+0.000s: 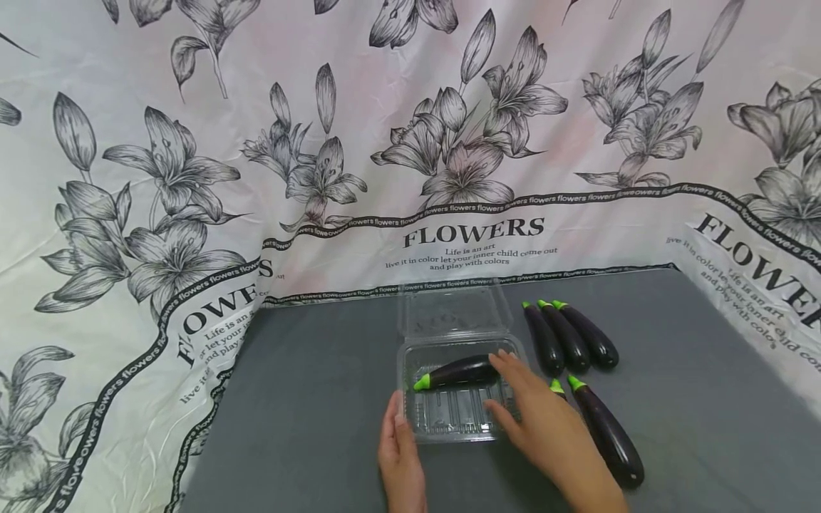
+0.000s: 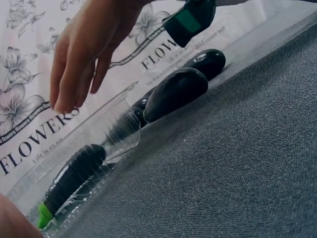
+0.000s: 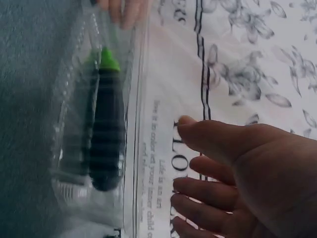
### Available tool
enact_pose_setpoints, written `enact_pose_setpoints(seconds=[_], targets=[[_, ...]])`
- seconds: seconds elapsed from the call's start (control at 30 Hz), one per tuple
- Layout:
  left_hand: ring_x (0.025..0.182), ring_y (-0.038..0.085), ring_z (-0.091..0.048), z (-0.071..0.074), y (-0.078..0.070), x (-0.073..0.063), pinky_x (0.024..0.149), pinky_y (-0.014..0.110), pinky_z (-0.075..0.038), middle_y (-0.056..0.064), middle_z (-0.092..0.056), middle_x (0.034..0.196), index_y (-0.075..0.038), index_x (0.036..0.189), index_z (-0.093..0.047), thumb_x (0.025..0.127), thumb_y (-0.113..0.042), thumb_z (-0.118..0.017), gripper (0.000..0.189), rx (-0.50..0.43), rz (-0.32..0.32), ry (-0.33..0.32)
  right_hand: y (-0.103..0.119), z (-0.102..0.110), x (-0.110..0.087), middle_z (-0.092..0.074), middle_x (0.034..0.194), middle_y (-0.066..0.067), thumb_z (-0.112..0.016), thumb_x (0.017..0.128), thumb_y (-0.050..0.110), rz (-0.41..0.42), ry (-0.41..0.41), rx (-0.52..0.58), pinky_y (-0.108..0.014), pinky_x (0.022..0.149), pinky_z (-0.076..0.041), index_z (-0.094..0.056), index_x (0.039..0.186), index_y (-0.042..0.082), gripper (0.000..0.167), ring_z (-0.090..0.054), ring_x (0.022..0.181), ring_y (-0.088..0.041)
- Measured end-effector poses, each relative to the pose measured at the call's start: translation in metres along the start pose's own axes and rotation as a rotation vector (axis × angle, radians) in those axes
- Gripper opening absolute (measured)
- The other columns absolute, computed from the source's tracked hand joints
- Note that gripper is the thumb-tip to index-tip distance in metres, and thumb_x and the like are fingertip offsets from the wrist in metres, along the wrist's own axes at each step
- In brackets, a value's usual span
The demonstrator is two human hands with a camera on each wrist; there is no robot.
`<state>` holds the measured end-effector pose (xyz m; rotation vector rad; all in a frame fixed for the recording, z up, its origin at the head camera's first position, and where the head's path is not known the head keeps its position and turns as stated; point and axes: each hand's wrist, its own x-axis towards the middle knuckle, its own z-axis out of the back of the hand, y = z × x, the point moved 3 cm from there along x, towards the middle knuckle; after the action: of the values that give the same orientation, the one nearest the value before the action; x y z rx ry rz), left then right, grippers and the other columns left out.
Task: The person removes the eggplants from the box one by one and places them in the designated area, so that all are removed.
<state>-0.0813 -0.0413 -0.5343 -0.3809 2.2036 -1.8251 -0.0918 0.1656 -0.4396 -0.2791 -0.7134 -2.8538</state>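
Observation:
A clear plastic clamshell container (image 1: 449, 432) stands with its lid (image 1: 454, 313) tipped back. In it one dark eggplant (image 1: 458, 372) lies crosswise, its green stem end to the left. My left hand (image 1: 402, 456) holds the container's near left side, thumb by the rim. Above the container's right part hovers my right hand (image 1: 539, 420), fingers extended and nothing in them; the right wrist view shows a gap between this hand (image 3: 247, 173) and the eggplant (image 3: 106, 129). In the left wrist view the right hand (image 2: 89, 49) hangs over the container wall.
Right of the container, three eggplants (image 1: 577, 345) lie side by side at the back. Nearer, another eggplant (image 1: 606, 431) lies beside one mostly hidden by my right arm. A flower-printed cloth (image 1: 321, 260) borders the grey tabletop (image 1: 308, 406) at the back and sides.

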Motion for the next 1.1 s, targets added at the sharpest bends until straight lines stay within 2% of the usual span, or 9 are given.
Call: enact_pose_setpoints(seconds=[0.17,0.47,0.7,1.1], targets=[[0.153,0.034,-0.032,0.0,0.0,0.002,0.103,0.006,-0.034,0.018,-0.044,0.163,-0.004,0.157,-0.048,0.115,-0.024,-0.045,0.046,-0.005,0.007,0.005,0.007,-0.017,0.014,-0.05,0.16,-0.016,-0.082,0.095,0.034,0.055,0.023,-0.006,-0.058,0.092,-0.057,-0.053,0.156,0.013,0.072,-0.049,0.145,-0.036],[0.153,0.035,-0.032,0.0,0.0,0.003,0.103,0.007,-0.034,0.017,-0.045,0.163,-0.004,0.157,-0.049,0.115,-0.024,-0.046,0.046,-0.012,0.005,0.008,0.013,-0.037,0.034,-0.062,0.148,-0.016,-0.083,0.094,0.03,0.105,-0.019,-0.067,-0.055,0.085,-0.06,-0.064,0.146,0.011,0.058,-0.059,0.137,-0.035],[0.152,0.035,-0.033,0.0,0.0,0.002,0.102,0.007,-0.035,0.018,-0.047,0.162,-0.004,0.156,-0.05,0.115,-0.025,-0.046,0.046,0.006,0.004,0.005,0.01,-0.043,0.038,-0.064,0.145,-0.018,-0.085,0.092,0.027,0.074,0.002,-0.106,-0.057,0.102,-0.053,-0.067,0.14,0.006,0.056,-0.06,0.134,-0.039],[0.154,0.032,-0.032,0.001,0.002,0.003,0.103,0.006,-0.034,0.014,-0.046,0.163,-0.006,0.157,-0.049,0.115,-0.027,-0.046,0.047,-0.009,0.023,0.016,0.008,-0.05,0.046,-0.066,0.142,-0.019,-0.089,0.086,0.017,0.092,0.017,-0.163,-0.055,0.114,-0.044,-0.069,0.134,0.002,0.055,-0.06,0.135,-0.038]])
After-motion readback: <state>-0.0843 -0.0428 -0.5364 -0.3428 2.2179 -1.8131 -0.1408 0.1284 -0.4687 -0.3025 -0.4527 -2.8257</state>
